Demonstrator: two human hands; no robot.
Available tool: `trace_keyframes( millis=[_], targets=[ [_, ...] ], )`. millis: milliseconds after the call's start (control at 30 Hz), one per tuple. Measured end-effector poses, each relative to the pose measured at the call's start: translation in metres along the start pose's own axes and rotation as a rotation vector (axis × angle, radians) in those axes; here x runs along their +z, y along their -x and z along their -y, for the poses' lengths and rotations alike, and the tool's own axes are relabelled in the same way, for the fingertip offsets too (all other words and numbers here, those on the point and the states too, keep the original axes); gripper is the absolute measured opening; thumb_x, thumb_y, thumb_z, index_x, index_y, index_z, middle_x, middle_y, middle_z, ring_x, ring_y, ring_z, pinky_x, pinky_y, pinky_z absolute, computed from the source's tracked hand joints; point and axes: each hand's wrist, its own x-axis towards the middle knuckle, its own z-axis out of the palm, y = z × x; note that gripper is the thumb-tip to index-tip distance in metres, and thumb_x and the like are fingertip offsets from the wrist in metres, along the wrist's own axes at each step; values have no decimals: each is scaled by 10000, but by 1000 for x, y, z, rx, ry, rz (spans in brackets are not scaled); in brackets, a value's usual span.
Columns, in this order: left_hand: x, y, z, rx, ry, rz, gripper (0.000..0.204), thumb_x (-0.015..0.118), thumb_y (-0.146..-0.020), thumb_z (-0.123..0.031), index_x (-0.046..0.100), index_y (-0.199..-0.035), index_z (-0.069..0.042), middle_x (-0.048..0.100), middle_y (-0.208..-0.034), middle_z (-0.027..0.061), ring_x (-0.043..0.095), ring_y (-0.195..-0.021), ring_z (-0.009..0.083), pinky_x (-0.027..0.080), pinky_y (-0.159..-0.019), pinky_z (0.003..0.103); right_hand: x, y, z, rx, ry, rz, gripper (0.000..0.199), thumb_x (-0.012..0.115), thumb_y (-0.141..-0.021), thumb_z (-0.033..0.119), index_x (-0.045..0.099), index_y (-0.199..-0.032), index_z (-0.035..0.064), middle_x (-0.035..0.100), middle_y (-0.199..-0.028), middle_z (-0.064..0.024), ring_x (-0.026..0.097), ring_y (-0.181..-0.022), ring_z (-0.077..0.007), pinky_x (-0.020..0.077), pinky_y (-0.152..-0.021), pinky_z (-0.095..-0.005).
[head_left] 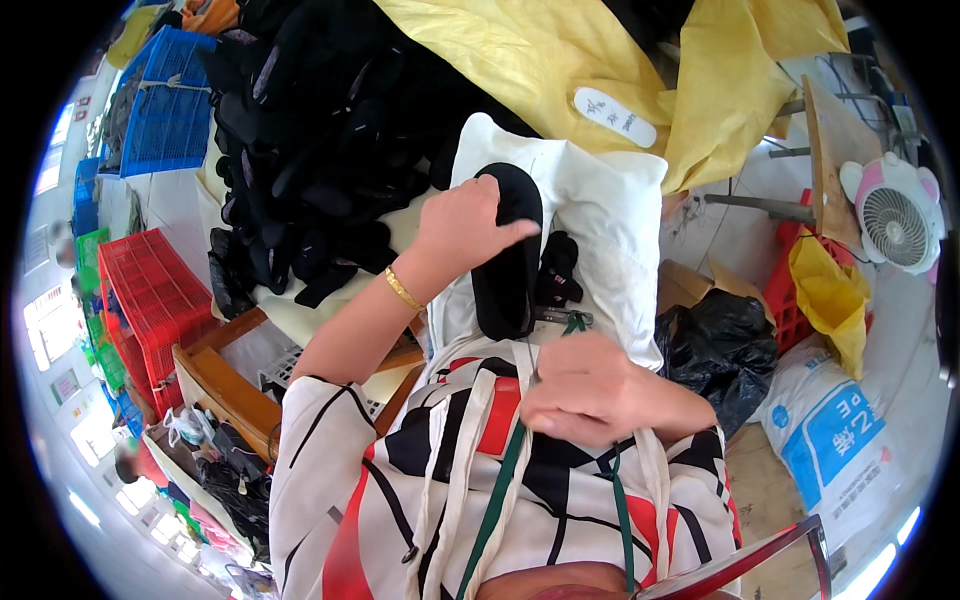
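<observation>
Here the left hand (462, 232) grasps the top of a black insole (507, 255) lying on a white cloth (610, 215), while the right hand (590, 392), fingers curled closed, pinches a green cord (497, 505) near the chest.

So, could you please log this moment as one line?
left hand: holds black insole | right hand: at green cord | under: white cloth

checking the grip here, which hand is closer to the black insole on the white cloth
Left. The left hand grips the black insole at its upper edge; the right hand sits below its lower end, apart.
</observation>
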Motion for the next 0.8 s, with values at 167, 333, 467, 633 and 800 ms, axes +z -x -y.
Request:
trace_keyframes(
  millis=[167,333,467,633,800],
  targets=[
    [3,-5,18,-113,234,3,408,733,-816,-364,634,-891,24,656,-752,172,628,-659,337,500,-602,388,-6,12,-12,177,-344,-1,80,621,-930,40,612,-1009,50,623,-791,-50,659,-761,-211,517,-666,-315],
    [5,0,26,-324,624,103,343,715,-836,-246,642,-940,72,637,-695,160,622,-591,218,475,-567,324,22,20,-97,671,-631,-505,124,568,-989,68,567,-1098,10,687,-876,-46,648,-763,-82,542,-713,-235],
    [10,2,29,-363,724,107,207,689,-877,-174,610,-823,9,599,-660,0,563,-581,51,485,-540,223,15,6,-120,970,-444,-504,96,580,-976,117,620,-978,30,665,-748,-25,617,-675,-63,519,-619,-234],
    [9,2,24,-402,745,93,194,699,-872,-161,616,-802,1,596,-662,-7,563,-579,46,483,-532,215,21,8,-143,910,-139,-483,104,610,-919,130,635,-947,32,622,-646,-66,581,-571,-104,476,-551,-276],
    [13,2,27,-405,744,71,208,705,-869,-163,610,-770,-7,595,-658,-10,558,-572,43,476,-527,210,21,8,-148,842,9,-452,108,612,-879,106,643,-954,36,614,-667,-126,579,-554,-185,474,-561,-321]
  ],
)
